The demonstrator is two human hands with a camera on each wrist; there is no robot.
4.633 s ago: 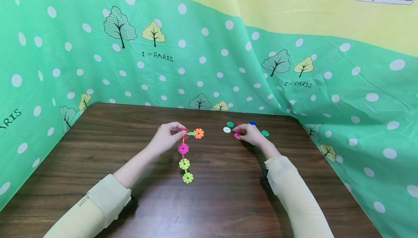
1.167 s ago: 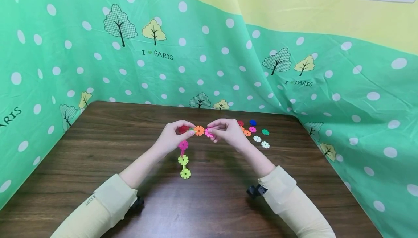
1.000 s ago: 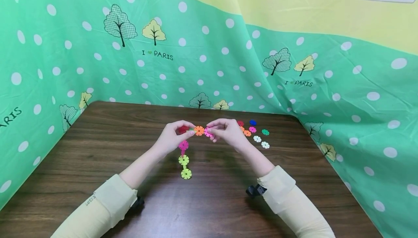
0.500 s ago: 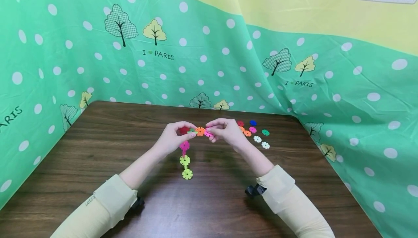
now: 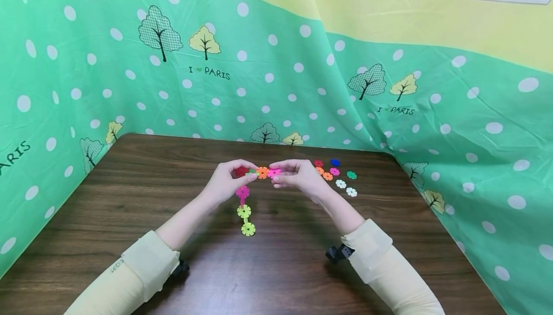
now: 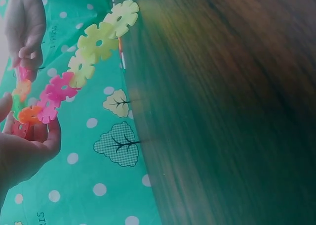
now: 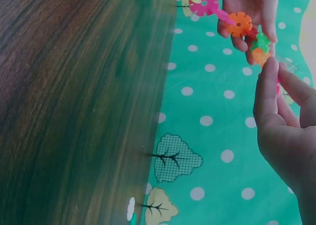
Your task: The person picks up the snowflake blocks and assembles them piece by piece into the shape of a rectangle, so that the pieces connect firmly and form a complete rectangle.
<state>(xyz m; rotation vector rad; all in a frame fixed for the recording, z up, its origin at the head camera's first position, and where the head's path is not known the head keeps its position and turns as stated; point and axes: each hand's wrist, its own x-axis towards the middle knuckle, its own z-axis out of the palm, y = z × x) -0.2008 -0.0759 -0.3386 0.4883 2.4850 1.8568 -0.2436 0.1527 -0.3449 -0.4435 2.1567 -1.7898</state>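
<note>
My left hand (image 5: 222,180) pinches a chain of notched plastic snowflake discs near its green disc (image 7: 261,43), with a red disc (image 5: 241,172) by its fingers. From there the chain runs down toward me through a pink disc (image 5: 243,192) to yellow-green discs (image 5: 248,229), held off the table in the left wrist view. To the right, an orange disc (image 5: 262,173) sticks out sideways. Between thumb and fingers my right hand (image 5: 302,179) holds another pink disc (image 5: 274,173) against that orange disc's edge. Fingertips hide part of this joint; I cannot tell how deep the slots sit.
Loose discs lie on the brown wooden table (image 5: 276,267) right of my right hand: a blue disc (image 5: 335,163), a green disc (image 5: 352,175), white discs (image 5: 341,184), plus red, orange and pink ones. A green dotted curtain (image 5: 268,99) stands along the table's back and sides.
My right hand has come left from the loose discs to the chain, bringing a pink disc against the orange one. White discs now lie farther right. Lately, its fingers have shifted slightly, showing more pink.
</note>
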